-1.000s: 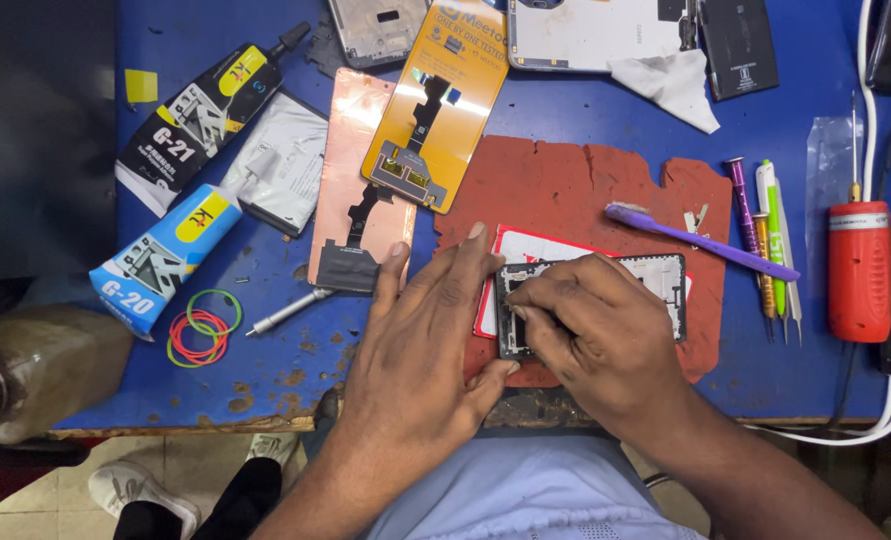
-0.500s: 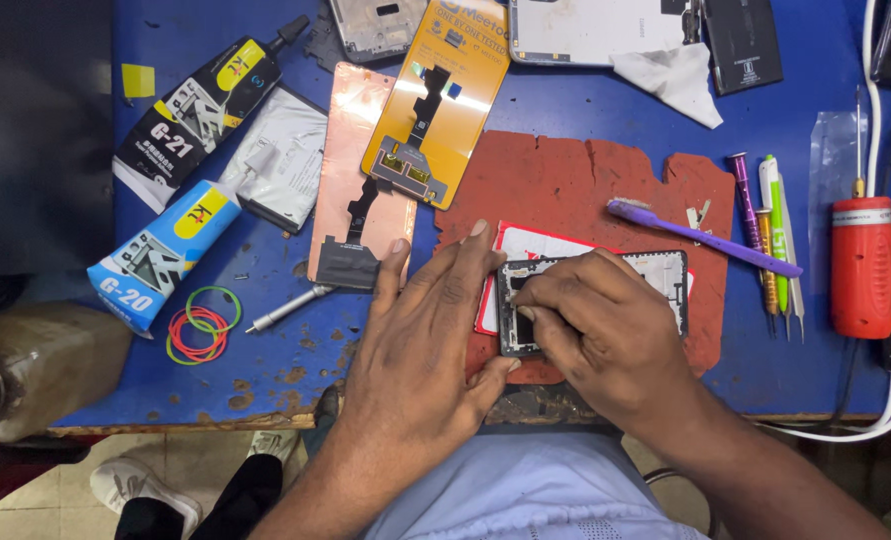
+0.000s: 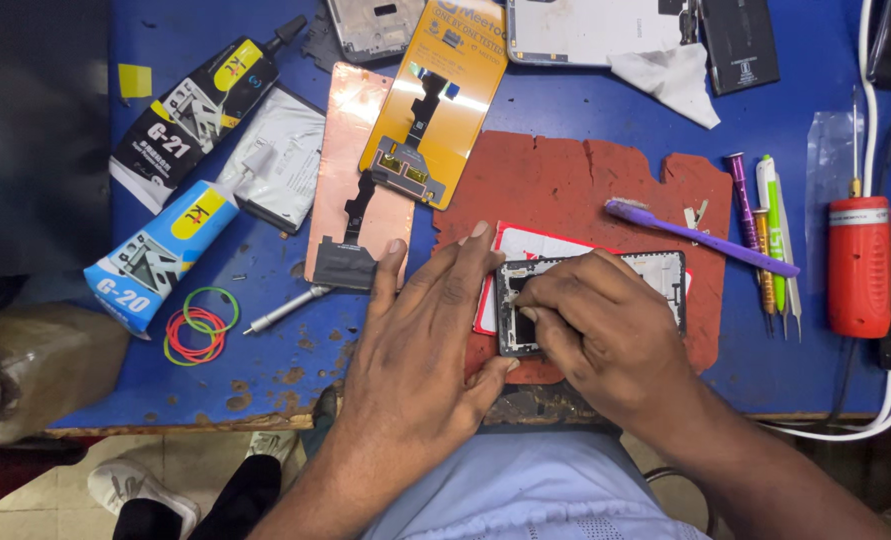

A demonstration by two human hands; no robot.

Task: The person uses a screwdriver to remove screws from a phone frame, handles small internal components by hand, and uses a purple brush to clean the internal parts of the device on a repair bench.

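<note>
Right hand (image 3: 605,335) curled over the near end of an opened phone frame (image 3: 655,275), fingertips pressed together onto its dark interior, pinching or pressing a part too small to tell. Left hand (image 3: 420,345) laid flat with fingers spread apart, tips resting on the frame's left edge and a red-bordered white card (image 3: 535,245) beneath it, steadying rather than gripping. Frame lay on a worn red work mat (image 3: 575,185) near the front edge of a blue bench (image 3: 265,280). Beyond the mat: purple brush (image 3: 700,237) lying across its right part, screwdrivers and tweezers (image 3: 765,235) just beside it, red cylindrical tool (image 3: 858,265) farther right. To the left: copper-backed display panel (image 3: 350,180), yellow-backed display panel (image 3: 435,95), two glue tubes (image 3: 180,180), coloured rubber bands (image 3: 197,325).
</note>
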